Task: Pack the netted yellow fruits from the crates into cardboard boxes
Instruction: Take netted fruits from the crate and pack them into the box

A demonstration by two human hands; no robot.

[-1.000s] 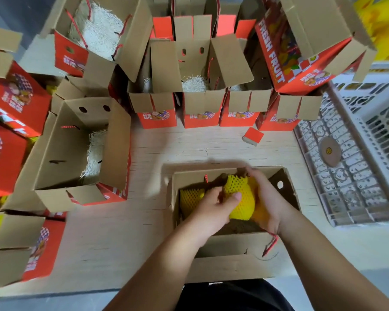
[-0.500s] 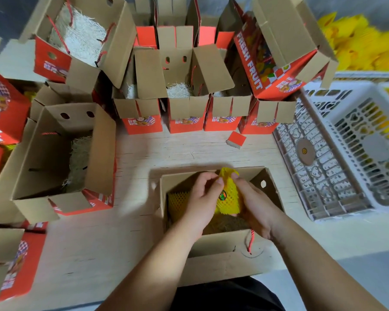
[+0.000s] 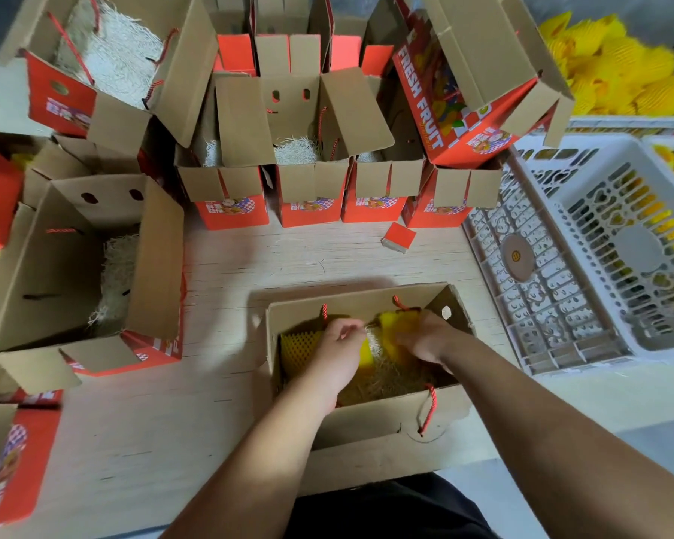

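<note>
An open cardboard box [image 3: 370,422] with red rope handles stands at the table's near edge, lined with straw. One netted yellow fruit [image 3: 298,346] lies at its left end. A second netted yellow fruit [image 3: 395,330] sits low in the box toward the back right. My right hand [image 3: 425,336] grips it from the right. My left hand [image 3: 339,346] curls over its left side; blur hides the exact finger contact. Both hands are inside the box.
Open red-and-brown boxes with pale straw stand in a row at the back [image 3: 308,212] and one lies at the left [image 3: 67,274]. A white plastic crate [image 3: 584,180] and a flat white grid [image 3: 541,305] lie at the right. Netted yellow fruits [image 3: 619,72] are piled at the far right.
The fruit held above the box rim has gone down into the box toward its back right, with both hands following. The camera view has shifted toward the right.
</note>
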